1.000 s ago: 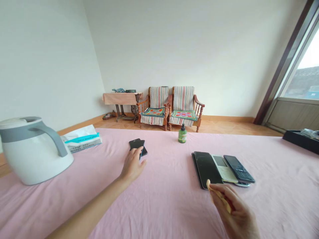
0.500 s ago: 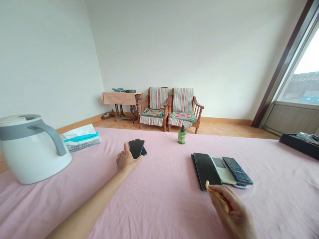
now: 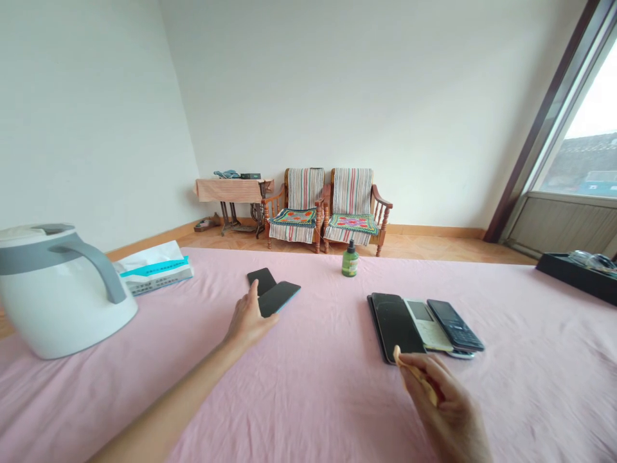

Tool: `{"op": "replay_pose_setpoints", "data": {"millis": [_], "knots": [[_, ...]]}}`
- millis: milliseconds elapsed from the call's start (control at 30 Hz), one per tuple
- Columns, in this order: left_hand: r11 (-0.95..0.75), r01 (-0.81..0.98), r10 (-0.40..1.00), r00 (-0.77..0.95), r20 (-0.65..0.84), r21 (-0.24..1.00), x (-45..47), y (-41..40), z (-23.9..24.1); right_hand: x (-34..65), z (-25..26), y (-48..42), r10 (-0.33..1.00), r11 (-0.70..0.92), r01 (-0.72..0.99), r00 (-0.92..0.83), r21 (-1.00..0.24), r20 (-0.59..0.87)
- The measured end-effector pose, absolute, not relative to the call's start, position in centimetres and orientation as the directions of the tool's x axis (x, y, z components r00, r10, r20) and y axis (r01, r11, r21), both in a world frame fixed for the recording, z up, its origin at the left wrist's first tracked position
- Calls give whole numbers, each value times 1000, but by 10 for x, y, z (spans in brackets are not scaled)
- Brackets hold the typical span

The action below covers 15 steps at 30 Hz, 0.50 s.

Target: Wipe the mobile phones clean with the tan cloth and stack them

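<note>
My left hand (image 3: 249, 319) grips a black smartphone (image 3: 279, 298) by its near end, thumb on one side and fingers on the other. Just behind it a second dark phone (image 3: 261, 281) lies flat on the pink cloth (image 3: 308, 399). My right hand (image 3: 443, 399) is closed on a yellowish cloth (image 3: 418, 375), whose tip sticks out past the fingers. It hovers at the near end of a large black smartphone (image 3: 396, 325), which rests on another dark device. Beside that lie a white phone (image 3: 428, 326) and a black keypad phone (image 3: 456, 325), overlapping.
A white and grey jug (image 3: 62, 296) stands at the left, a tissue pack (image 3: 154, 268) behind it. A green spray bottle (image 3: 349, 260) stands near the far edge. At the right sits a black box (image 3: 573, 278). Two wooden armchairs (image 3: 354, 199) stand beyond.
My left hand has drawn the upper smartphone toward me and turned it clockwise, uncovering more of the phone beneath. The right hand keeps its cloth at nearly the same place.
</note>
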<state>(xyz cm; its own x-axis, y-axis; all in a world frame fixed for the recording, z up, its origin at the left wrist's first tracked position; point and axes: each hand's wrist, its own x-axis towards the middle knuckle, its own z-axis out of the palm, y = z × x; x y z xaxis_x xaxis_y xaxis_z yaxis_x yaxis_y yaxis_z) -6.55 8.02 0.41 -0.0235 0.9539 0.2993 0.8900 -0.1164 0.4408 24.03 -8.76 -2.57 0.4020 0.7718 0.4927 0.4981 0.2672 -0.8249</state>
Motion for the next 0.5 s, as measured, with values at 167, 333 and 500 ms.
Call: {"op": "replay_pose_setpoints", "data": {"millis": [167,333,500], "knots": [[-219,825,958,79,277,521,-39,44,3,242,-24,-88,763,286,516,387,-807,518],[-304,747,946,163,281,591,-23,10,-4,237,-20,-89,750,297,520,392,-800,533],[-392,641,920,294,260,660,-14,-15,-8,236,-21,-90,760,275,528,392,-803,518]]}}
